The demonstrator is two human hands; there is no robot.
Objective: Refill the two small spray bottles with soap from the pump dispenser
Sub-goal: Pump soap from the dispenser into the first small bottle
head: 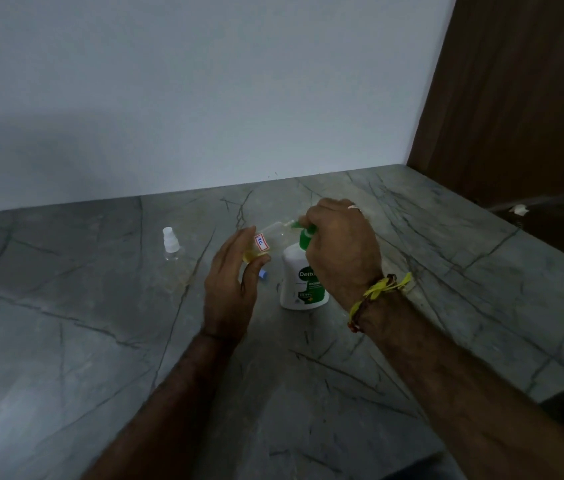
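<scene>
Grey veined stone counter [66, 341] against pale wall, dim light. Left hand [230, 289] pinching small spray bottle [270, 239], uncapped, lying tilted, long axis running up-right, mouth touching green nozzle of pump dispenser [303, 282]. Right hand [341, 251] curling over pump head, pressing down, nearer the dispenser. Yellowish soap pooling at bottle's low end. Second spray bottle [171, 244] standing capped, well apart to left. Blue cap [264, 274] lying behind left fingers. Nothing blocking.
</scene>
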